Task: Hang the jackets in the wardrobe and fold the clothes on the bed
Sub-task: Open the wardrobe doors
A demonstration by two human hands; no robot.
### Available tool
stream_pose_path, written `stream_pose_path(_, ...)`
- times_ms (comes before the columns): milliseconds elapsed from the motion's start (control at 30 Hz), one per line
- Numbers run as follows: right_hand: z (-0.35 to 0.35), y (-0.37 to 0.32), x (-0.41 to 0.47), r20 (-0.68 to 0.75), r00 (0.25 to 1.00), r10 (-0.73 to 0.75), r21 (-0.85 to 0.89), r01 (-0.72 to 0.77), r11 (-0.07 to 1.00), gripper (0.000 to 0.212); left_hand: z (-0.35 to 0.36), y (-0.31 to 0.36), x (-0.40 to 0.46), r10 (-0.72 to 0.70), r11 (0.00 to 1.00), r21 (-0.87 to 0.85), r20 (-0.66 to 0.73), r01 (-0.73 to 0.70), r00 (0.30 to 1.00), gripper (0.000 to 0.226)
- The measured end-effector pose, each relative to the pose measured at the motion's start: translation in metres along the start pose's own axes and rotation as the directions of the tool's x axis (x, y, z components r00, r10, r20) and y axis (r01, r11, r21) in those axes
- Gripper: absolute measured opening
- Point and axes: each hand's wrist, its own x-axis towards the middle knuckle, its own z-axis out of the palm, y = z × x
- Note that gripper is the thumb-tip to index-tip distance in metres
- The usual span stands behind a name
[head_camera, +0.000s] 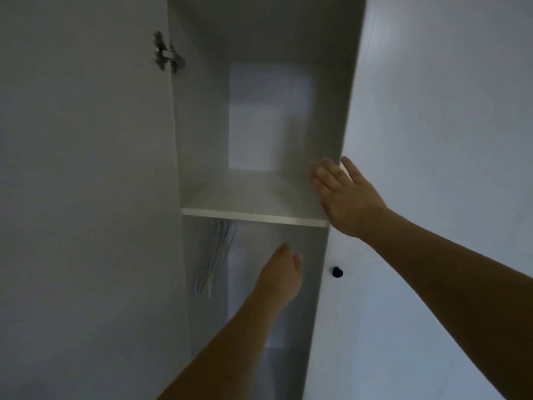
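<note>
The wardrobe [259, 116] stands open in front of you, and both your hands are at its opening. The fingers [323, 174] of your right hand [346, 197] are straight and spread, holding nothing; they lie at the front edge of the wardrobe's right side panel, just above the right end of the shelf [253, 217], and the blur there keeps you from telling whether they press the panel or only come near it. Your left hand [281, 274] reaches into the lower compartment beneath the shelf, its fingers [284, 249] extended and close together, gripping nothing, their tips just under the shelf's front edge. To the left of that hand, apart from it, a bunch of pale hangers [215, 261] hangs down from under the shelf, blurred. Above the shelf, the upper compartment shows a lighter rectangular patch on its back wall. The left door [86, 168] is swung open towards you, with a metal hinge [167, 51] at its upper inner edge. To the right of your right hand, the neighbouring door [432, 140] is closed, with a small dark knob [337, 272] below your right wrist.
</note>
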Motion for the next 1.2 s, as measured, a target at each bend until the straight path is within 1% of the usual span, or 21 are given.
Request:
stream_pose_path(67, 0.017, 0.005, 0.011, 0.025, 1.000, -0.007, -0.062, 0.009, 0.998, 0.061, 0.015, 0.004, 0.024, 0.019, 0.995, -0.097, 0.095, -0.010, 0.995, 0.056)
stream_pose_path(200, 0.045, 0.016, 0.024, 0.096, 0.995, 0.017, -0.164, -0.001, 0.986, 0.059, 0.041, 0.019, 0.065, 0.082, 0.967, -0.255, 0.229, -0.021, 0.970, 0.053)
stream_pose_path(267, 0.056, 0.018, 0.024, 0.116, 0.993, 0.032, -0.215, -0.006, 0.977, 0.059, 0.051, 0.025, 0.079, 0.128, 0.939, -0.342, 0.282, -0.025, 0.951, 0.046)
stream_pose_path(333, 0.062, 0.018, 0.021, 0.114, 0.993, 0.034, -0.230, -0.007, 0.973, 0.056, 0.058, 0.027, 0.086, 0.134, 0.923, -0.384, 0.265, -0.023, 0.955, 0.036)
stream_pose_path(433, 0.062, 0.015, 0.016, 0.116, 0.993, 0.030, -0.217, -0.004, 0.976, 0.049, 0.062, 0.026, 0.091, 0.126, 0.931, -0.361, 0.202, -0.045, 0.971, 0.025)
stream_pose_path(500, 0.058, 0.015, 0.010, 0.105, 0.994, 0.029, -0.216, -0.005, 0.976, 0.047, 0.061, 0.027, 0.089, 0.129, 0.938, -0.340, 0.158, -0.069, 0.979, 0.025)
stream_pose_path(600, 0.046, 0.014, -0.006, 0.038, 0.999, 0.021, -0.183, -0.014, 0.983, 0.045, 0.060, 0.030, 0.073, 0.154, 0.942, -0.316, 0.104, -0.114, 0.983, 0.027)
stream_pose_path(733, 0.018, 0.011, -0.046, -0.021, 1.000, 0.008, -0.143, -0.011, 0.990, 0.041, 0.059, 0.032, 0.028, 0.206, 0.944, -0.279, 0.081, -0.176, 0.975, 0.028)
stream_pose_path(867, -0.018, 0.016, -0.104, -0.086, 0.996, -0.013, -0.108, 0.003, 0.994, 0.034, 0.064, 0.051, -0.032, 0.233, 0.936, -0.283, 0.054, -0.209, 0.971, 0.029)
stream_pose_path(1033, -0.052, 0.033, -0.180, -0.120, 0.993, -0.013, -0.127, -0.002, 0.992, 0.030, 0.079, 0.086, -0.101, 0.264, 0.912, -0.337, 0.046, -0.234, 0.963, 0.028)
stream_pose_path(1200, -0.072, 0.057, -0.251, -0.110, 0.994, 0.006, -0.147, -0.023, 0.989, 0.033, 0.104, 0.126, -0.150, 0.306, 0.882, -0.388, 0.042, -0.267, 0.951, 0.033)
